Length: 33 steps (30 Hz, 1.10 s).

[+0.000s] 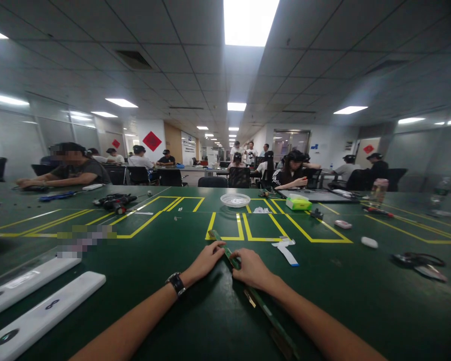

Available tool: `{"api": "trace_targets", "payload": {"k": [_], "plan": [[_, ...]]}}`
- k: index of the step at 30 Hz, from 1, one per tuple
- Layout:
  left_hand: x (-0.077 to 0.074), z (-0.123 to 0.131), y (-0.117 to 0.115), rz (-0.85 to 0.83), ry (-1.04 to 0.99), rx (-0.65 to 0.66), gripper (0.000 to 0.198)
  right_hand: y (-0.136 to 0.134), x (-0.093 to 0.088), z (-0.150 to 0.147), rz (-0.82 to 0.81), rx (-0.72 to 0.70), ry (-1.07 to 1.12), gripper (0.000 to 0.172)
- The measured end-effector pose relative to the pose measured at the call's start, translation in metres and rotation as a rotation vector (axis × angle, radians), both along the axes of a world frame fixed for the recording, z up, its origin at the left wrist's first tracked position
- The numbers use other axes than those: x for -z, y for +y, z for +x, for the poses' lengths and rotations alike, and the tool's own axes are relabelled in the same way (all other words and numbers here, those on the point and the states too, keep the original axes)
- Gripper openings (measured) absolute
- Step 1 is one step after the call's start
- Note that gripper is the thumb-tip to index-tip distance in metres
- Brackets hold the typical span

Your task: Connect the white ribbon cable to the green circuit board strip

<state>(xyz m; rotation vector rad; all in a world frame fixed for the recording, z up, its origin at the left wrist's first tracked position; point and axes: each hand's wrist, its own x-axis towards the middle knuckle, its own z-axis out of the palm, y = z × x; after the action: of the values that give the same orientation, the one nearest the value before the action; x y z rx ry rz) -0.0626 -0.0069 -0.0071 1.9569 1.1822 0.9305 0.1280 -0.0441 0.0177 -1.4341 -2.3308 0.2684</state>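
Observation:
A long narrow green circuit strip [261,303] lies diagonally on the dark green table, running from near the yellow markings toward me. My left hand [206,259], with a black watch on the wrist, rests its fingers on the strip's far part. My right hand [252,269] is closed over the strip's middle, fingers curled and pinching it. The strip's lower end passes under my right forearm.
Two white elongated covers [41,313] lie at the left. A white ribbon cable [287,250], a clear round dish [235,200], a green box [298,203] and scissors [421,261] sit beyond. Power tools [115,201] lie far left. Several people sit at surrounding tables.

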Motion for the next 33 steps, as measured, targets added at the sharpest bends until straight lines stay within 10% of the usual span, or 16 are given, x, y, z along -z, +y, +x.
{"api": "trace_targets", "payload": {"k": [18, 25, 33], "plan": [[-0.001, 0.001, 0.0, 0.131, -0.059, -0.132, 0.029, -0.016, -0.002, -0.014, 0.246, -0.318, 0.01, 0.031], [-0.007, 0.006, -0.006, 0.081, -0.328, -0.155, 0.03, 0.002, 0.002, -0.002, 0.227, -0.013, 0.109, 0.021], [-0.005, 0.02, -0.019, -0.029, -0.473, -0.065, 0.045, 0.002, 0.007, -0.008, 0.119, 0.008, 0.185, 0.025]]}}
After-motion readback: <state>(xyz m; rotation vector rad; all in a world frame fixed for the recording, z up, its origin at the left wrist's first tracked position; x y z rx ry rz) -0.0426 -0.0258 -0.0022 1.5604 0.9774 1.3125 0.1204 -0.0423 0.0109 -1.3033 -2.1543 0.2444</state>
